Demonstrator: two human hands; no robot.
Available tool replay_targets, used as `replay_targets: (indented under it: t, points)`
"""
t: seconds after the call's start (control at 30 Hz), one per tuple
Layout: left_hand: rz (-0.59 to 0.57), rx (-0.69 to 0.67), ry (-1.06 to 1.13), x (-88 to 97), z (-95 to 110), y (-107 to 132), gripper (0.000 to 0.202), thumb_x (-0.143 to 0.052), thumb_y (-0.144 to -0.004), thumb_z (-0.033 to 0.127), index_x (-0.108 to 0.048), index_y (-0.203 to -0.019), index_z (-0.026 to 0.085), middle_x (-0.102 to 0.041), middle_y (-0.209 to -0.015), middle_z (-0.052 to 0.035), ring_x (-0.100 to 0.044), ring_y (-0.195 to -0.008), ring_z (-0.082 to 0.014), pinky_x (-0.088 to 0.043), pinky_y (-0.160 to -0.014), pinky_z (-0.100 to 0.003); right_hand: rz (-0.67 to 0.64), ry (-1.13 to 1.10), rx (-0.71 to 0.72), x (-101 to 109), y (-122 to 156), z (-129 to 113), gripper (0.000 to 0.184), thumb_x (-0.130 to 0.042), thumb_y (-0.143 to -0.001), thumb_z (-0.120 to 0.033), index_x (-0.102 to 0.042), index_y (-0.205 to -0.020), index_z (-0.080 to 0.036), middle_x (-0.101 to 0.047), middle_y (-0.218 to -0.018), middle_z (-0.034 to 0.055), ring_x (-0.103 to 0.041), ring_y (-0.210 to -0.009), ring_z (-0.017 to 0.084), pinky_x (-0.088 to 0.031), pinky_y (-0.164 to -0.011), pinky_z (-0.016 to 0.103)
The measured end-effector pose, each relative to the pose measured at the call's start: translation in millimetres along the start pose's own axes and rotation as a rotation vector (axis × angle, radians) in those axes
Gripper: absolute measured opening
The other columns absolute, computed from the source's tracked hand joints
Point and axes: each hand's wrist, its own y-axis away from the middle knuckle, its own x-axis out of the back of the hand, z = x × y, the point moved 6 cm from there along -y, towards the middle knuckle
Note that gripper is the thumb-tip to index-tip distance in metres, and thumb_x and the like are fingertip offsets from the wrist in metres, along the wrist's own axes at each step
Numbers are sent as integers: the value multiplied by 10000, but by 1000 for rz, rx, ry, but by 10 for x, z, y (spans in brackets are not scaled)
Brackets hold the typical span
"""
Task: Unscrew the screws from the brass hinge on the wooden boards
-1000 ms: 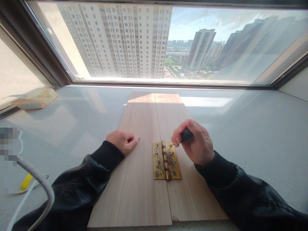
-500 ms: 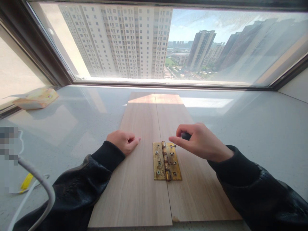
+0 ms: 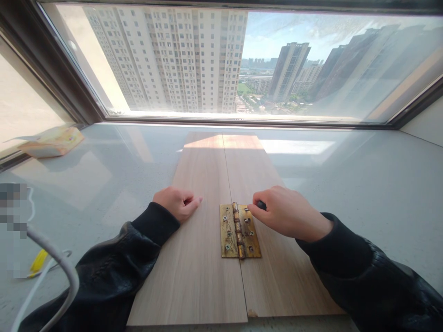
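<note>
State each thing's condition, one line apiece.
Hinge: opened flat across the seam, stained
Screws: in the hinge, some on its right leaf apparently raised
Left board: lying flat
Right board: lying flat, chipped at its near inner corner
Black handle: gripped, mostly hidden
Right hand: closed around the black handle
Left hand: loosely curled
White cable: bent

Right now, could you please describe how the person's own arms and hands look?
The left sleeve and right sleeve are black, with a shiny, creased, leather-like surface. Each ends in a duller black cuff at the wrist. The left hand and right hand are bare, without gloves.
</note>
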Motion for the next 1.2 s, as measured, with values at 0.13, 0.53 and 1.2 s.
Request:
replay_targets:
  t: [0.13,0.53,1.2]
  points:
    - [3,-1,3,-10,-11,-7,481,-407,-811,573,-369,-520,192,-385,-520,10,-329,-546,-136,-231,-579,-305,17,-26,-10,64,20,-7,265,-516,-800,-351,-561,-581,-208,-594,-601,38,-397,-543,147,-257,-519,314]
    - [10,0,-3,-10,-14,4,479,-403,-806,571,-377,-520,188,-383,-510,13,-332,-541,-130,-229,-569,-302,181,-234,-103,140,-93,273,265,-587,-789,-447,-703,-824,-212,-649,-715,44,-532,-673,201,-332,-616,338]
    - [24,-6,5,-10,-14,0,484,-410,-806,573,-376,-514,188,-363,-501,18,-321,-533,-128,-226,-565,-305,246,-1893,57,-74,1,-171,86,-549,-640,-251,-578,-575,-201,-263,-423,-70,-239,-400,77,-183,-413,239]
